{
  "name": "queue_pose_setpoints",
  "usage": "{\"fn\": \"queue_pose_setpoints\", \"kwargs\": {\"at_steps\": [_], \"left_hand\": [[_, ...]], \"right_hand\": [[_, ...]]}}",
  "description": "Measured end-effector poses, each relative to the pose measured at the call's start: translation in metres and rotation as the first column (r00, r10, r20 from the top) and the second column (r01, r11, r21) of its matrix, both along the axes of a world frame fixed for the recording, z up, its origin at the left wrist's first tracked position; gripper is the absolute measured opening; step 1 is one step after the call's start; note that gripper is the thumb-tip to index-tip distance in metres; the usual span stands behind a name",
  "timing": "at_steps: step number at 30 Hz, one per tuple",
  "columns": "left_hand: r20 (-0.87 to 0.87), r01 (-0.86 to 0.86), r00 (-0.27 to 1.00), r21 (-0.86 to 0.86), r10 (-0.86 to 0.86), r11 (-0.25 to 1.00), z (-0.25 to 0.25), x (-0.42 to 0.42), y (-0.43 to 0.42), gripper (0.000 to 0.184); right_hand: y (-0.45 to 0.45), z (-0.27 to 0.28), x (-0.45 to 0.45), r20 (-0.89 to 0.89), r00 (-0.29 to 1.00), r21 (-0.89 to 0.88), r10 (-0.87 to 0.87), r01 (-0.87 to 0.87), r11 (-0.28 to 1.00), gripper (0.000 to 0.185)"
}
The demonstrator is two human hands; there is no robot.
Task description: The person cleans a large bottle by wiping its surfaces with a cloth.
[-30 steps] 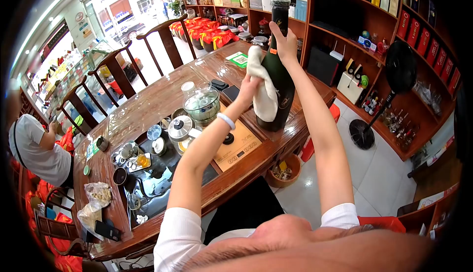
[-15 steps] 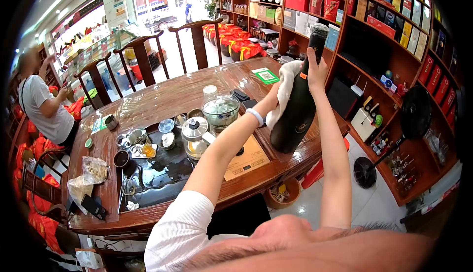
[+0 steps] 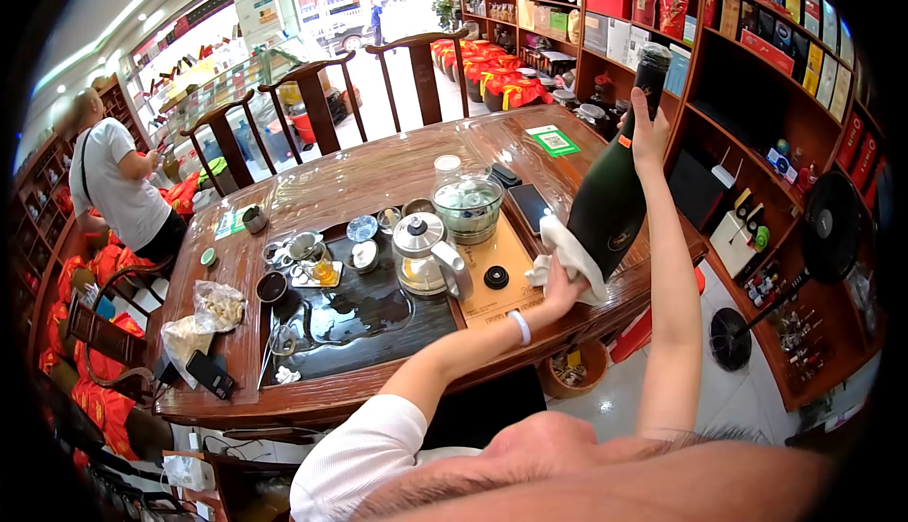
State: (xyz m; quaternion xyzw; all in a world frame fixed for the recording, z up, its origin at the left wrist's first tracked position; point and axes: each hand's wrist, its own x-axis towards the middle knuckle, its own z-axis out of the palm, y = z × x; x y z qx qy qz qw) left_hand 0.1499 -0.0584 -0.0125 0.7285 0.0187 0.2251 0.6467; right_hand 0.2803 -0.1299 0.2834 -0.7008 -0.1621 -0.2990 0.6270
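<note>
In the head view, the right hand is wrapped around the neck of a dark green bottle, which leans over the right-hand part of the wooden desk. The left hand clutches a white cloth against the bottle's lower end, well apart from the glass kettle.

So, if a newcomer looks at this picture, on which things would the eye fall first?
Probably the big dark bottle at the right end of the table: it tilts, gripped near the neck by the right hand, while the left hand holds a white cloth against its lower part. Next, perhaps, the kettle and glass bowl side by side near the table's middle, then the bright red jar covers beyond its far edge.
</note>
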Motion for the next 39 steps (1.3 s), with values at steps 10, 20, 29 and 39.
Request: {"fn": "queue_pose_setpoints", "kwargs": {"at_steps": [10, 20, 29, 39], "left_hand": [[-0.085, -0.128, 0.984, 0.292, 0.159, 0.948, 0.024, -0.045, -0.016, 0.09], [-0.014, -0.196, 0.976, 0.375, 0.217, 0.906, 0.014, -0.043, -0.019, 0.09], [-0.008, -0.206, 0.975, 0.353, 0.224, 0.913, 0.016, -0.042, -0.019, 0.086], [-0.011, -0.208, 0.974, 0.336, 0.225, 0.918, 0.01, -0.041, -0.019, 0.083]], "right_hand": [[-0.001, 0.002, -0.006, 0.097, 0.991, 0.035, 0.091, -0.094, 0.995, 0.05], [0.004, 0.009, -0.026, 0.093, 0.986, 0.07, 0.137, -0.144, 0.987, 0.039], [0.002, 0.006, -0.019, 0.071, 0.987, 0.043, 0.143, -0.147, 0.988, 0.032], [0.002, 0.006, -0.019, 0.081, 0.982, 0.042, 0.173, -0.176, 0.983, 0.032]]}}
